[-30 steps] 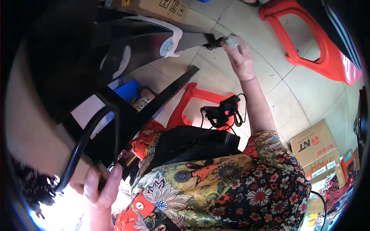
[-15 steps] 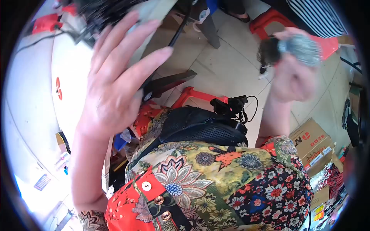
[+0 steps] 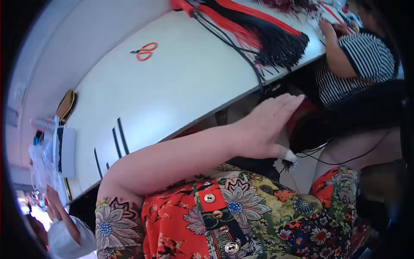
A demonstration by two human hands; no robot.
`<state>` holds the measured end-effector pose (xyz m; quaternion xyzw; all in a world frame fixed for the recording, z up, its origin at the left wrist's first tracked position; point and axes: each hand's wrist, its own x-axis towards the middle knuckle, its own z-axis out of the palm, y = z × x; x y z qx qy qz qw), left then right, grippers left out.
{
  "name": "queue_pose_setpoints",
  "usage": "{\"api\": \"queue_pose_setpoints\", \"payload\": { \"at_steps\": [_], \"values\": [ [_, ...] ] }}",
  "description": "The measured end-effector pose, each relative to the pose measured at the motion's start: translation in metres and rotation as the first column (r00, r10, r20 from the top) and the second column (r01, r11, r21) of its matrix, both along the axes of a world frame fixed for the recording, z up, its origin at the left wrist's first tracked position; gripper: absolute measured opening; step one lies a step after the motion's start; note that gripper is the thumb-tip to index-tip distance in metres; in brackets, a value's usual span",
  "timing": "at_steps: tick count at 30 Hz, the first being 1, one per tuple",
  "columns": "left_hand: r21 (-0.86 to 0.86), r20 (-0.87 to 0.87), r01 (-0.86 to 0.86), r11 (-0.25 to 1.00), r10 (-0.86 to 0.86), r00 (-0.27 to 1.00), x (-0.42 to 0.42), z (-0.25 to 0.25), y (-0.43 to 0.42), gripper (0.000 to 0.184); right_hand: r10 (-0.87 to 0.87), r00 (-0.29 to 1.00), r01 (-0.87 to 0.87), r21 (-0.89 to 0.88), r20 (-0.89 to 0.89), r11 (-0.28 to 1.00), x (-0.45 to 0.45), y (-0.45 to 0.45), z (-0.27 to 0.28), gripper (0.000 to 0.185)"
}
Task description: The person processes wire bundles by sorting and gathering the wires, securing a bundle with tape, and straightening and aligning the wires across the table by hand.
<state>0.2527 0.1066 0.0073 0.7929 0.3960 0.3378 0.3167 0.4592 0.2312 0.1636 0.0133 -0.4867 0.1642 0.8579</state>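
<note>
My left hand (image 3: pixel 269 127) reaches across my body, holding nothing that I can see. Its fingers are stretched out close together, with the thumb apart and a white wrap on the thumb tip. Beside it is a black mass (image 3: pixel 340 123), blurred, perhaps strands or hair; I cannot tell whether they touch. Below the thumb hangs a small dark and silvery piece (image 3: pixel 290 164), too small to name. Of my right arm only the forearm (image 3: pixel 362 144) shows; the right hand is not visible.
Orange-handled scissors (image 3: pixel 146 51) lie on the white table (image 3: pixel 172 82), near dark strips (image 3: pixel 123 136). Red and black tassels (image 3: pixel 276 41) cover its far end. A person in a striped top (image 3: pixel 366 54) sits there; another in white (image 3: pixel 71 235) is at lower left.
The view has swung toward the table. My left hand has moved across to the right. My right hand, which gripped a silvery bundle with a dark end, has gone out of sight.
</note>
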Motion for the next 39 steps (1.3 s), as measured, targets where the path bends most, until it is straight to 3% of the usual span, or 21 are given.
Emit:
{"api": "queue_pose_setpoints", "payload": {
  "at_steps": [5, 7, 9, 11, 12, 13, 15, 16, 17, 20, 22, 24, 25, 26, 30, 31, 33, 34, 35, 37, 39],
  "values": [
    [-0.305, 0.282, -0.170, 0.937, 0.259, 0.924, -0.013, 0.019, -0.003, 0.103, 0.116, 0.989, -0.101, 0.154, -0.091, 0.983, -0.041, 0.034, 0.083, 0.006],
    [-0.135, 0.493, -0.234, 0.963, 0.270, 0.827, -0.032, 0.005, 0.008, 0.097, 0.168, 0.980, -0.143, 0.199, -0.112, 0.970, -0.068, 0.044, 0.117, 0.007],
    [-0.290, 0.541, -0.236, 0.927, 0.362, 0.759, -0.065, 0.040, -0.006, 0.093, 0.231, 0.964, -0.196, 0.235, -0.129, 0.952, -0.092, 0.054, 0.149, 0.008],
    [-0.212, 0.399, -0.500, 0.839, 0.542, 0.740, -0.107, 0.084, -0.039, 0.089, 0.275, 0.950, -0.236, 0.240, -0.147, 0.942, -0.115, 0.064, 0.170, 0.010],
    [-0.280, 0.358, -0.575, 0.769, 0.639, 0.681, -0.129, 0.104, -0.054, 0.087, 0.302, 0.944, -0.268, 0.226, -0.134, 0.937, -0.120, 0.071, 0.168, 0.011],
    [-0.291, 0.185, -0.690, 0.663, 0.746, 0.639, -0.095, 0.081, -0.062, 0.081, 0.363, 0.910, -0.326, 0.193, -0.203, 0.926, -0.089, 0.104, 0.126, 0.012],
    [-0.023, 0.029, -0.837, 0.547, 0.837, 0.547, -0.141, 0.089, -0.082, 0.068, 0.446, 0.879, -0.438, 0.085, -0.169, 0.895, -0.120, 0.126, 0.094, 0.014],
    [-0.029, -0.127, -0.837, 0.546, 0.829, 0.545, -0.166, 0.100, -0.097, 0.061, 0.520, 0.847, -0.525, -0.024, -0.110, 0.851, -0.137, 0.128, 0.064, 0.009],
    [-0.007, -0.120, -0.846, 0.533, 0.840, 0.530, -0.190, 0.101, -0.110, 0.054, 0.590, 0.802, -0.597, -0.156, -0.094, 0.787, -0.149, 0.140, 0.029, 0.010],
    [0.042, -0.444, -0.904, 0.425, 0.819, 0.364, -0.224, 0.118, -0.145, 0.048, 0.822, 0.568, -0.742, -0.464, -0.050, 0.484, -0.186, 0.179, -0.078, 0.015],
    [0.022, -0.603, -0.929, 0.370, 0.746, 0.283, -0.236, 0.107, -0.153, 0.045, 0.834, 0.519, -0.723, -0.616, -0.187, 0.313, -0.214, 0.130, -0.129, 0.019],
    [-0.026, -0.704, -0.968, 0.249, 0.683, 0.195, -0.242, 0.085, -0.160, 0.042, 0.955, 0.255, -0.654, -0.754, -0.150, 0.056, -0.227, 0.172, -0.213, 0.028],
    [0.314, -0.766, -0.854, 0.416, 0.642, 0.031, -0.270, 0.057, -0.175, 0.040, 0.917, 0.385, -0.401, -0.914, -0.106, 0.063, -0.221, 0.145, -0.219, 0.030],
    [0.365, -0.659, -0.857, 0.364, 0.751, 0.039, -0.276, 0.046, -0.180, 0.039, 0.865, 0.496, -0.227, -0.950, 0.077, 0.214, -0.215, 0.140, -0.232, 0.030],
    [0.508, -0.158, -0.859, 0.063, 0.987, -0.021, -0.270, 0.042, -0.206, 0.034, 0.648, 0.603, -0.085, -0.770, 0.466, 0.632, -0.198, 0.159, -0.229, 0.024],
    [0.375, -0.025, -0.927, 0.024, 1.000, 0.016, -0.266, 0.036, -0.208, 0.032, 0.600, 0.590, -0.078, -0.702, 0.539, 0.708, -0.201, 0.143, -0.200, 0.022],
    [0.091, 0.257, -0.996, 0.010, 0.966, 0.033, -0.245, 0.010, -0.202, 0.028, 0.643, 0.377, -0.107, -0.659, 0.666, 0.745, -0.219, 0.103, -0.165, 0.019],
    [-0.082, 0.153, -0.997, 0.001, 0.988, -0.011, -0.214, 0.009, -0.189, 0.024, 0.640, 0.275, -0.138, -0.629, 0.718, 0.765, -0.231, 0.087, -0.159, 0.019],
    [-0.072, 0.130, -0.970, 0.233, 0.966, 0.222, -0.205, -0.008, -0.183, 0.021, 0.623, 0.168, -0.175, -0.599, 0.764, 0.781, -0.246, 0.069, -0.154, 0.018],
    [-0.152, -0.012, -0.948, 0.281, 0.958, 0.286, -0.182, -0.030, -0.166, 0.018, 0.589, 0.019, -0.366, -0.543, 0.808, 0.756, -0.277, 0.018, -0.144, 0.019],
    [-0.096, -0.046, -0.931, 0.352, 0.933, 0.357, -0.180, -0.046, -0.157, 0.015, 0.403, -0.097, -0.430, -0.403, 0.910, 0.808, -0.310, -0.025, -0.140, 0.022]
  ]
}}
